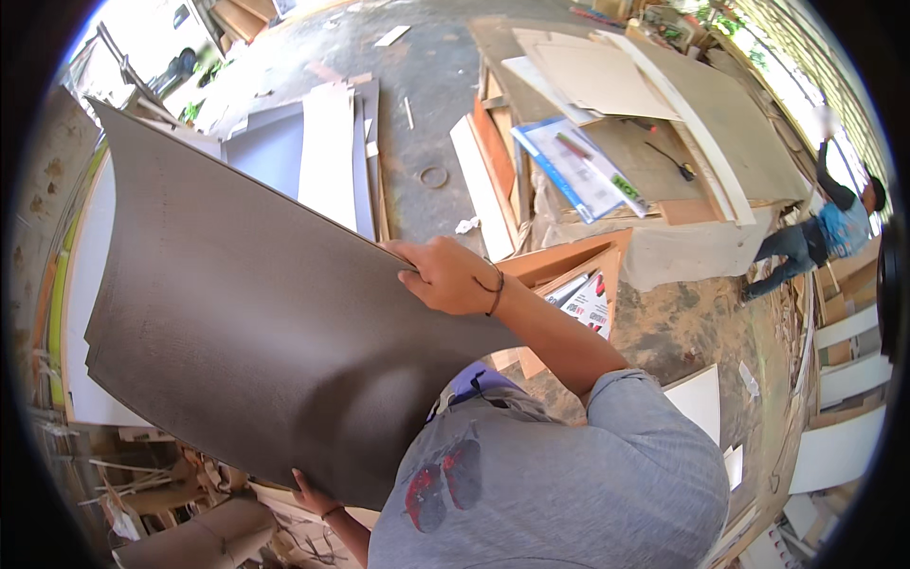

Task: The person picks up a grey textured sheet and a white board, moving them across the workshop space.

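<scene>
Presently, the large, grey-brown, gently bowed thin sheet (237, 266) lies left of the tan-topped, board-strewn worktable (754, 123), its long axis slanting leftward away from that worktable. The right hand (447, 275), nearer the worktable, pinches the worktable-side edge between thumb and fingers. The left hand (313, 495) touches the opposite edge, farther from the worktable; whether its fingers close beneath cannot be told.

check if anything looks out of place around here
Yes, a ring and a crumpled white scrap lie loose on the floor, like stray litter. On the worktable, thin boards overlap at uneven angles. The brown sheet in the right hand, left hand at its lower edge, looks bowed, though fisheye bending may exaggerate that.
</scene>
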### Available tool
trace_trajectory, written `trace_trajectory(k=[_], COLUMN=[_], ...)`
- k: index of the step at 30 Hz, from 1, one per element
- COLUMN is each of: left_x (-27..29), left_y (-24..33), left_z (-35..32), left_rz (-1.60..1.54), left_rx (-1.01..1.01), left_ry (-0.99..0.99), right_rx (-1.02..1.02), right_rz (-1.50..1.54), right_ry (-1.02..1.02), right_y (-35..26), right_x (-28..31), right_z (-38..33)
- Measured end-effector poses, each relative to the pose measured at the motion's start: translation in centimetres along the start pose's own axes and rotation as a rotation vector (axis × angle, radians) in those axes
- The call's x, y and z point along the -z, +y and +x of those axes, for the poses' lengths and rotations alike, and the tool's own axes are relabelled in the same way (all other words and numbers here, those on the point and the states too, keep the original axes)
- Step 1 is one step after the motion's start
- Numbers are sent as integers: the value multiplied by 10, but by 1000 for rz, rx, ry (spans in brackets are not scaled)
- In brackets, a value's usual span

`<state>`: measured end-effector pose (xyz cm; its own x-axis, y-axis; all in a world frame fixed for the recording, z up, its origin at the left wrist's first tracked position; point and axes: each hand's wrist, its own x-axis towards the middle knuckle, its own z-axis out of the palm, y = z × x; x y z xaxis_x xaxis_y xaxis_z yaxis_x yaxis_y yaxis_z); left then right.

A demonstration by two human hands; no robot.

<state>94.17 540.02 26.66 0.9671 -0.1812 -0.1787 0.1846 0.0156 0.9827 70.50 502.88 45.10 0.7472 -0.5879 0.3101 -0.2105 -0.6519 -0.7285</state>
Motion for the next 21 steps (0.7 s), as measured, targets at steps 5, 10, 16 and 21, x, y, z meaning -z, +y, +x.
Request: trace_trajectory(k=[5, 10, 16, 21], left_x=[-40, -130, -251, -366], left_y=[-1, 8, 28, 29], left_z=[30, 67, 126, 191], left_rz=[-20, 86, 93, -57], left_rx=[84, 8, -85, -31], left_ry=[102, 137, 11, -171], right_rx=[10, -5, -27, -8], right_rz=[102, 106, 117, -41], right_ry=[-109, -121, -29, 32], right_y=[52, 119, 184, 209], right_x=[-5, 11, 74, 141], right_z=[75, 153, 243, 305])
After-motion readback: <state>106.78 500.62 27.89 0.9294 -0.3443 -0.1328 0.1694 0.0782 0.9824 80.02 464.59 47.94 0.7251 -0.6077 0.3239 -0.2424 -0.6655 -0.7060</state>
